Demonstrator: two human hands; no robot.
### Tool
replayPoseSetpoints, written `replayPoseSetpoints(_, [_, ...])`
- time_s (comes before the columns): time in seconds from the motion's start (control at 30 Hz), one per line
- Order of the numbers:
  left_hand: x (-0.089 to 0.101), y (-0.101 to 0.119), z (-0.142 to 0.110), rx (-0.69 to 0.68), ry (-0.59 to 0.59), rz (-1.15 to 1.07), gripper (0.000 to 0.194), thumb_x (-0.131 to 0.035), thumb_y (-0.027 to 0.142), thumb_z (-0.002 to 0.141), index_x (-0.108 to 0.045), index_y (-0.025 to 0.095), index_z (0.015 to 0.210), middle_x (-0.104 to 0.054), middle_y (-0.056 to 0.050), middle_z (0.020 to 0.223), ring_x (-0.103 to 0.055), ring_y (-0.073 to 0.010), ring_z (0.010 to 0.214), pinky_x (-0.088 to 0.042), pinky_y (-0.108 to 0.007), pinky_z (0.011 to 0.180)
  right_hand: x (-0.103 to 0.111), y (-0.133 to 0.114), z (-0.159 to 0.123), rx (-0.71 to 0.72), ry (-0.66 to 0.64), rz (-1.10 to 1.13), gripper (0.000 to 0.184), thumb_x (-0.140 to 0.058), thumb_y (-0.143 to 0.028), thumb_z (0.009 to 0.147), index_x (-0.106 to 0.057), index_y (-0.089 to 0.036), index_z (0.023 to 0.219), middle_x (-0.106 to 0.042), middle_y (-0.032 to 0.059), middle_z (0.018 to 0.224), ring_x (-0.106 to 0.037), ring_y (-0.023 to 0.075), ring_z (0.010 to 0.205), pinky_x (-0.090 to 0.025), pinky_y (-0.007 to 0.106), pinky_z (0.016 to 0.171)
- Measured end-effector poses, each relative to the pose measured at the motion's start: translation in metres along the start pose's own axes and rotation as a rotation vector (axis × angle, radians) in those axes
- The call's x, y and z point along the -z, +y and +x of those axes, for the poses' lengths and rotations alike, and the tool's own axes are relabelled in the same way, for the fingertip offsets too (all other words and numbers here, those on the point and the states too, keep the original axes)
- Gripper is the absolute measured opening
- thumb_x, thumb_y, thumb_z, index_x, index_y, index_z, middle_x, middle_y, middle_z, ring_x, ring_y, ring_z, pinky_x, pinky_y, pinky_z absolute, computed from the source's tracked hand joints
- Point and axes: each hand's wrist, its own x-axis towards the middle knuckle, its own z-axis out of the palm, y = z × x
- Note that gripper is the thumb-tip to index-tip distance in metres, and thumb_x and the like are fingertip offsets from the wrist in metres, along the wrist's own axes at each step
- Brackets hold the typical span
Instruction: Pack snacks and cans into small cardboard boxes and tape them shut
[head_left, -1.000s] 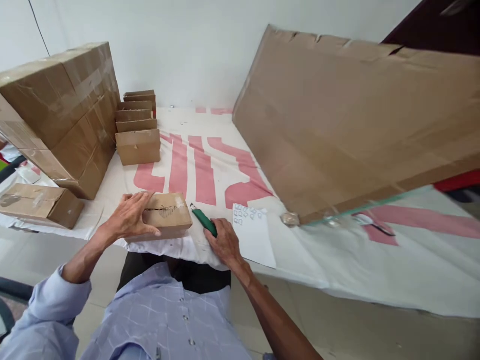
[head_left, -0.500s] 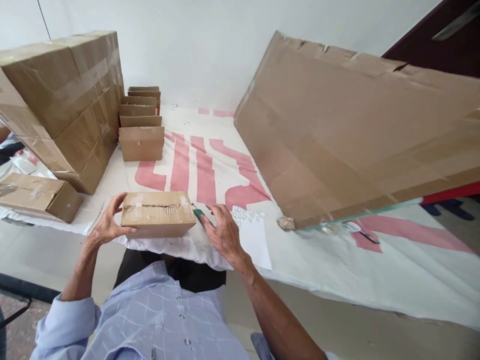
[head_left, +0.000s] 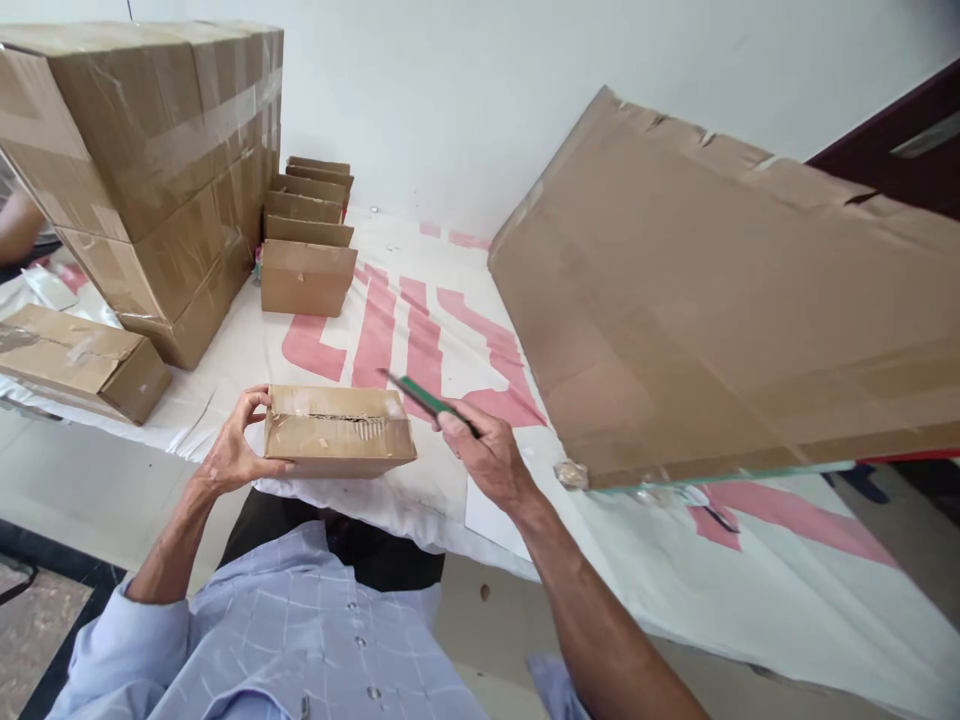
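Note:
A small taped cardboard box [head_left: 345, 440] sits at the table's front edge, its top seam ragged and partly torn. My left hand [head_left: 244, 440] grips the box's left end, thumb along the front and fingers behind. In my right hand [head_left: 487, 450] is a green utility knife [head_left: 429, 397], held above the table to the right of the box, its blade pointing up and left. The knife and the box are apart. Beneath my right hand lies a sheet of white paper [head_left: 491, 520], partly covered by the hand.
Large stacked cartons [head_left: 172, 190] stand at the left, with a row of open small boxes [head_left: 309, 278] beside them. Another closed box [head_left: 82, 360] lies at the left edge. A big cardboard sheet [head_left: 697, 310] leans at the right. Part of another person's arm [head_left: 19, 225] shows far left.
My left hand has shifted from the box's top to its left end. My right hand has lifted the knife from the table beside the box. The view has turned slightly left.

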Motion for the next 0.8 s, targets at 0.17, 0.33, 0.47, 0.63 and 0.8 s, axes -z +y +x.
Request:
replayPoseSetpoints(0.17, [-0.004, 0.008, -0.002, -0.018, 0.011, 0.012, 0.080, -0.100, 0.044, 0.061, -0.050, 0.027, 0.121, -0.048, -0.017, 0.156, -0.052, -0.0392, 0.148, -0.051, -0.056, 0.117, -0.004, -0.080, 0.028, 0.160, -0.279, 0.058, 0.032, -0.061, -0.044, 0.101, -0.080, -0.019, 0.107, -0.077, 0.0039, 0.088, -0.064, 0.0175, 0.072, -0.049, 0.029, 0.067])
replayPoseSetpoints(0.33, [-0.005, 0.009, -0.005, -0.013, 0.007, 0.018, 0.080, -0.099, 0.043, 0.062, -0.050, 0.027, 0.123, -0.046, -0.018, 0.158, -0.051, -0.0400, 0.149, -0.050, -0.059, 0.118, -0.010, -0.096, 0.045, 0.223, -0.372, 0.008, 0.031, -0.059, -0.040, 0.102, -0.081, -0.018, 0.102, -0.072, 0.0022, 0.077, -0.057, 0.0141, 0.065, -0.043, 0.027, 0.061])
replayPoseSetpoints(0.47, [-0.005, 0.008, -0.005, -0.029, 0.007, 0.021, 0.080, -0.099, 0.042, 0.062, -0.050, 0.027, 0.123, -0.046, -0.018, 0.157, -0.051, -0.0397, 0.148, -0.051, -0.058, 0.117, -0.009, -0.100, 0.051, 0.228, -0.400, -0.040, 0.030, -0.059, -0.038, 0.101, -0.081, -0.018, 0.101, -0.071, 0.0015, 0.077, -0.056, 0.0139, 0.066, -0.041, 0.027, 0.062])
replayPoseSetpoints(0.63, [-0.006, 0.008, -0.005, -0.050, 0.015, 0.036, 0.078, -0.099, 0.042, 0.062, -0.051, 0.026, 0.122, -0.048, -0.018, 0.155, -0.053, -0.0390, 0.147, -0.052, -0.056, 0.116, -0.009, -0.108, 0.059, 0.304, -0.431, -0.139, 0.027, -0.058, -0.034, 0.102, -0.082, -0.021, 0.099, -0.072, 0.0013, 0.079, -0.058, 0.0145, 0.070, -0.041, 0.029, 0.067])
replayPoseSetpoints(0.8, [0.001, 0.004, -0.010, -0.023, 0.061, 0.071, 0.080, -0.099, 0.045, 0.061, -0.051, 0.026, 0.121, -0.049, -0.018, 0.154, -0.052, -0.0395, 0.147, -0.051, -0.056, 0.117, 0.011, -0.093, 0.064, 0.372, -0.393, -0.377, 0.031, -0.062, -0.037, 0.099, -0.076, -0.024, 0.075, -0.065, 0.0001, 0.066, -0.048, 0.0141, 0.060, -0.032, 0.030, 0.059])
